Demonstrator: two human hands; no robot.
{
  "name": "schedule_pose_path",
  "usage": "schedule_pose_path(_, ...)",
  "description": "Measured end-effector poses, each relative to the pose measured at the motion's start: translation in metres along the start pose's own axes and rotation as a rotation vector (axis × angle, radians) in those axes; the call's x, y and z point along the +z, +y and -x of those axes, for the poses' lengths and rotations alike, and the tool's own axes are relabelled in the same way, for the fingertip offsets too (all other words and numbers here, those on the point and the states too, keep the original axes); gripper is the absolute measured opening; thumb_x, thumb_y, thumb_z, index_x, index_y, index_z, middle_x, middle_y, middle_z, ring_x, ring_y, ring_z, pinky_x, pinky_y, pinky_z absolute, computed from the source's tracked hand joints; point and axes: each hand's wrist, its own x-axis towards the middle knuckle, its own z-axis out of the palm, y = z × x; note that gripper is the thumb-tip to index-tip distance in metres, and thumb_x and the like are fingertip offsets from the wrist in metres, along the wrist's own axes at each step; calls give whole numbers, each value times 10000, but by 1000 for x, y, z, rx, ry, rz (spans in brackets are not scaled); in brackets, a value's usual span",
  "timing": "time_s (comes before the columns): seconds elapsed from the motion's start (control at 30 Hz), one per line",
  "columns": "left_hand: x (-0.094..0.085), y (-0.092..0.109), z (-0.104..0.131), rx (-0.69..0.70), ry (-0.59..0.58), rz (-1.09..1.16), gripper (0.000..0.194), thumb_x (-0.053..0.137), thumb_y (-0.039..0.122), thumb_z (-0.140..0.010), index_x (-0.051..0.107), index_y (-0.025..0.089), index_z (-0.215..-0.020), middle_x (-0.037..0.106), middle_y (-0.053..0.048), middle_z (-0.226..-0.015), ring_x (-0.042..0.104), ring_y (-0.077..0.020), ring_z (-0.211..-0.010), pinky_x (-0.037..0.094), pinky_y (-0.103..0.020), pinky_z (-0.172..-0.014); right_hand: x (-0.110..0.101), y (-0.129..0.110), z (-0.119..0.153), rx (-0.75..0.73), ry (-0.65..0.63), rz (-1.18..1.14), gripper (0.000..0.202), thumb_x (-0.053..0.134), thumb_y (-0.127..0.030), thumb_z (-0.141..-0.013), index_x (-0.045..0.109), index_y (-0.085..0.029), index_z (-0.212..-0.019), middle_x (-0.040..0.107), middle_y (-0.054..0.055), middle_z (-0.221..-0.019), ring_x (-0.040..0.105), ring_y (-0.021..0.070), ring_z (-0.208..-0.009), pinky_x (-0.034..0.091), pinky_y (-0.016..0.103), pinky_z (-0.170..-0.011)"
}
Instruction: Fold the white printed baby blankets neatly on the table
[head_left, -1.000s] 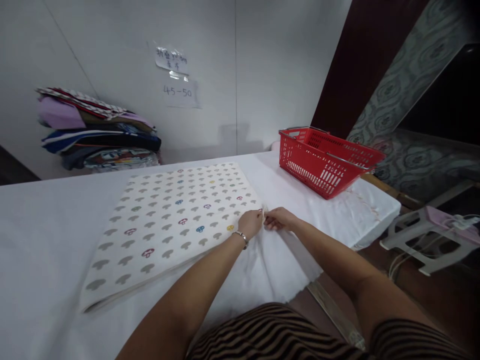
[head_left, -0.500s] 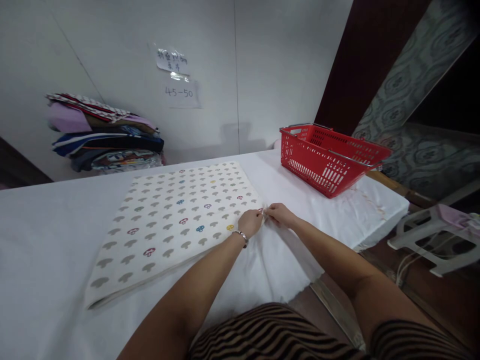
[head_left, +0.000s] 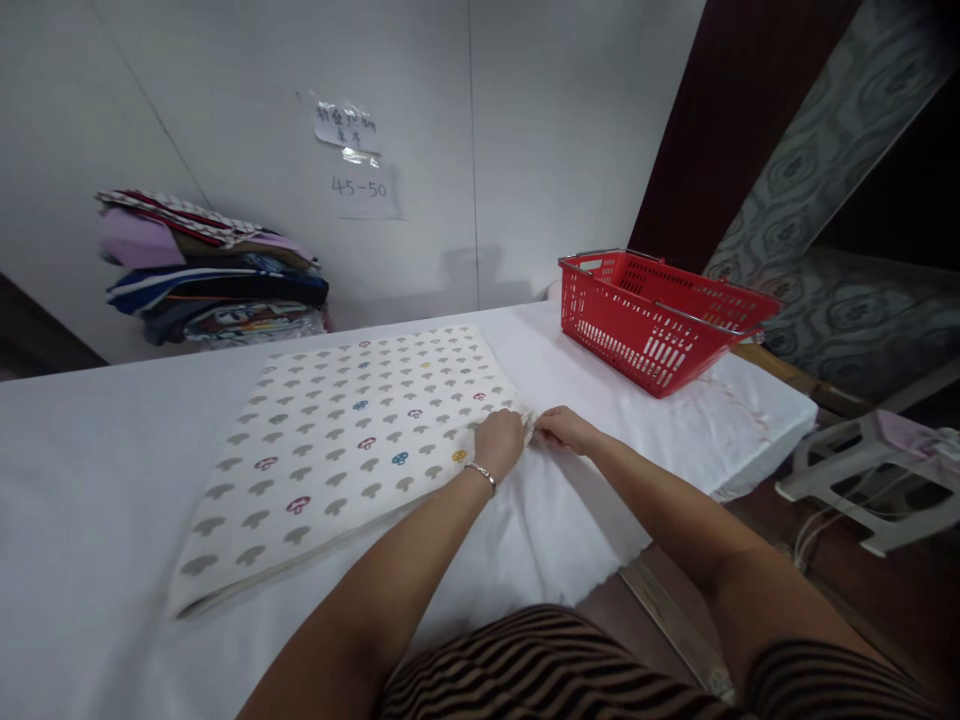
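In the head view, the mushroom-print cloth [head_left: 360, 440] lies folded on the white-covered tabletop [head_left: 67, 480], its near right corner at the front edge. The left hand [head_left: 499, 441], wearing a bracelet [head_left: 482, 474], grips that corner; the right hand [head_left: 565, 430] pinches the bunched edge just beside it. The red shopping basket [head_left: 645, 330] stands toward the tabletop's far right corner, and a pile of folded fabrics [head_left: 217, 270] sits at the back edge, on the left.

Both bare forearms reach forward, converging; the bare left hand [head_left: 500, 440], silver bracelet [head_left: 482, 476] at its wrist, curls palm-down just beside the bare right hand [head_left: 564, 430], its fingers pinched.
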Motion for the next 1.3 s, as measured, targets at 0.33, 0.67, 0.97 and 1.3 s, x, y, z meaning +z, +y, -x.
schedule_pose_path(0.33, 9, 8, 6, 150, -77, -142, 287, 362, 143, -907, 631, 128, -1004, 644, -121, -976, 576, -235, -991, 442, -342, -809, -2, -1, 5, 6, -33, -11, 230, 514, -178, -768, 510, -175, -538, 517, -53, -432, 364, 59, -324, 211, 200, -330)
schedule_pose_path(0.67, 2, 10, 8, 49, -52, 10, 281, 425, 313, -885, 660, 176, -953, 665, -94, -1002, 590, -225, -971, 427, -314, -789, -5, 2, 5, -23, -75, -83, 220, 535, -225, -797, 526, -170, -584, 538, -53, -459, 383, 55, -315, 181, 197, -313)
schedule_pose_path(0.97, -1, -7, -1, -166, -107, 282, 282, 453, 292, -841, 707, 206, -756, 711, -51, -829, 607, -174, -782, 355, -264, -614, -6, 12, 1, 14, -69, -129, 173, 561, -221, -806, 540, -169, -643, 585, -41, -505, 396, 47, -316, 167, 193, -295)
schedule_pose_path(1.3, 0, -4, 2, -167, -89, 333, 260, 471, 311, -834, 714, 232, -876, 723, -32, -904, 616, -166, -832, 384, -247, -651, 3, 7, -8, 82, -115, -149, 149, 569, -249, -811, 570, -156, -694, 599, -30, -524, 384, 36, -325, 156, 178, -300)
